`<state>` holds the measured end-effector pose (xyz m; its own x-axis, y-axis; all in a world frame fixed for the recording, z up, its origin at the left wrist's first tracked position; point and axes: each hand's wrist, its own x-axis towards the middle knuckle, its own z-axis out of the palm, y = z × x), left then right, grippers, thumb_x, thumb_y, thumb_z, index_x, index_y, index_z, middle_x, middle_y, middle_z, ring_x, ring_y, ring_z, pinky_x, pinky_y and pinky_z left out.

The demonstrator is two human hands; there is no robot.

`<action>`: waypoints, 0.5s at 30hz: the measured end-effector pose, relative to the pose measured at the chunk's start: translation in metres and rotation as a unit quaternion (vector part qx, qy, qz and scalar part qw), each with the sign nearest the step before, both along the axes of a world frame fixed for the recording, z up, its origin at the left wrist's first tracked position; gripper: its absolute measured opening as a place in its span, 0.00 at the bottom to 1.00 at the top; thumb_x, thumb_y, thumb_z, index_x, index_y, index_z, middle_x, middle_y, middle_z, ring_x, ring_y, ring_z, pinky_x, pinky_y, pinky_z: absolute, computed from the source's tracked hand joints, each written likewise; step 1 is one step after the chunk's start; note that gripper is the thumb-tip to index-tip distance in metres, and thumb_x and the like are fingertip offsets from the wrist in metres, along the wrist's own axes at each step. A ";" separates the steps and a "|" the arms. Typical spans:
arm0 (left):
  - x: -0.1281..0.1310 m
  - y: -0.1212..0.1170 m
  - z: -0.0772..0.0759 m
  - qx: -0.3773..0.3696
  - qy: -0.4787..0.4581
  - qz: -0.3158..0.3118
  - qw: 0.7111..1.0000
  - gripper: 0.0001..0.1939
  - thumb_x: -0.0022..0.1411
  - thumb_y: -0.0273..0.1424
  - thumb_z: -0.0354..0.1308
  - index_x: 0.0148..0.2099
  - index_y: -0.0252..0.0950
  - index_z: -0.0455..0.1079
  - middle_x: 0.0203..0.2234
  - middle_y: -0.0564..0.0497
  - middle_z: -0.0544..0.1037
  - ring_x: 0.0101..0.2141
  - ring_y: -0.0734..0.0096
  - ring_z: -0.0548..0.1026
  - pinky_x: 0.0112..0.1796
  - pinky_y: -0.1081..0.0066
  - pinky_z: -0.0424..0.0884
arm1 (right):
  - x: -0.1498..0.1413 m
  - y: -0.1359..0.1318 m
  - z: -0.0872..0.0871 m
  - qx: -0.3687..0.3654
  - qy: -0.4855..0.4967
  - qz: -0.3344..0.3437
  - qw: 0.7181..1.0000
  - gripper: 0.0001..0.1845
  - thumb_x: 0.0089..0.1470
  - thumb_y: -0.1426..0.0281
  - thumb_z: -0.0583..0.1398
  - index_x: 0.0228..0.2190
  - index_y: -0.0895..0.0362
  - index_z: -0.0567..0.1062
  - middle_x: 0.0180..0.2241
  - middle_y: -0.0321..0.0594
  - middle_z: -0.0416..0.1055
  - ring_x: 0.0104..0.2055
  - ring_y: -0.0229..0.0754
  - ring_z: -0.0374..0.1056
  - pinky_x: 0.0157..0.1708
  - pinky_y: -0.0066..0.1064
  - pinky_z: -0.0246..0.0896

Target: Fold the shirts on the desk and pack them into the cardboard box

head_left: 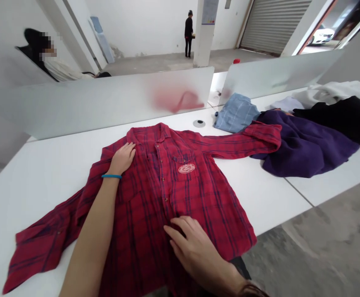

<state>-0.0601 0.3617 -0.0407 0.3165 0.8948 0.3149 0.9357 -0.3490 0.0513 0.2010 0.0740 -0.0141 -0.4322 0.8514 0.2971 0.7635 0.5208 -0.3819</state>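
A red plaid flannel shirt (167,198) lay face up on a white table (266,194), with its collar pointing away from the person and its front buttoned. One sleeve stretched sideways, and its cuff rested on the edge of a crumpled purple garment (304,144). The other sleeve trailed toward the lower left, near the table's edge. A small embroidered patch (186,168) marked the chest pocket. The person's left hand (122,159), with a blue wristband (111,176) at the wrist, lay open and flat on the shirt's chest beside the collar, fingers lightly spread. The right hand (188,243) rested on the shirt's lower front, fingers loosely curved and close together, with no clear pinch on the cloth. Beyond the shirt lay a folded light-blue denim garment (235,112), a black garment (331,119) and a white garment (337,93). A small round grommet (199,123) was set in the tabletop. Frosted glass dividers (105,103) ran behind the table. Past them, a seated person in a white sleeve (62,70) and a standing person in dark clothes (188,33) were well apart from the table.
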 end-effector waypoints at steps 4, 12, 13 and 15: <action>-0.002 0.004 -0.002 0.002 0.012 0.030 0.999 0.26 0.68 0.33 0.32 0.61 0.28 0.57 0.53 0.40 0.70 0.53 0.60 0.67 0.52 0.62 0.63 | -0.027 0.008 -0.016 -0.015 -0.002 -0.045 0.999 0.18 0.57 0.73 0.57 0.50 0.55 0.69 0.34 0.39 0.71 0.35 0.42 0.68 0.39 0.35 0.64; 0.001 0.037 0.040 -0.067 0.128 -0.042 0.989 0.20 0.67 0.30 0.41 0.57 0.42 0.65 0.41 0.44 0.75 0.44 0.59 0.73 0.40 0.66 0.67 | -0.028 0.015 -0.030 -0.007 0.072 -0.079 0.994 0.19 0.50 0.75 0.62 0.46 0.55 0.70 0.33 0.36 0.72 0.33 0.42 0.67 0.37 0.34 0.59; 0.003 0.040 0.045 -0.079 0.141 -0.055 0.985 0.18 0.66 0.31 0.43 0.53 0.43 0.69 0.40 0.46 0.76 0.43 0.60 0.73 0.39 0.67 0.67 | -0.029 0.015 -0.031 0.000 0.078 -0.081 0.994 0.19 0.50 0.76 0.61 0.45 0.55 0.70 0.32 0.35 0.72 0.32 0.42 0.67 0.36 0.34 0.59; 0.005 0.044 0.056 -0.092 0.157 -0.068 0.981 0.15 0.65 0.33 0.46 0.48 0.43 0.72 0.37 0.48 0.77 0.41 0.61 0.74 0.38 0.68 0.67 | -0.030 0.016 -0.032 0.024 0.094 -0.085 0.992 0.17 0.48 0.79 0.59 0.41 0.55 0.70 0.30 0.34 0.71 0.30 0.41 0.66 0.34 0.32 0.57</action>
<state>-0.0555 0.4057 0.0149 0.4925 0.8701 0.0208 0.8610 -0.4836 -0.1576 0.1710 0.0896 -0.0460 -0.2166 0.8897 0.4019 0.7590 0.4124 -0.5039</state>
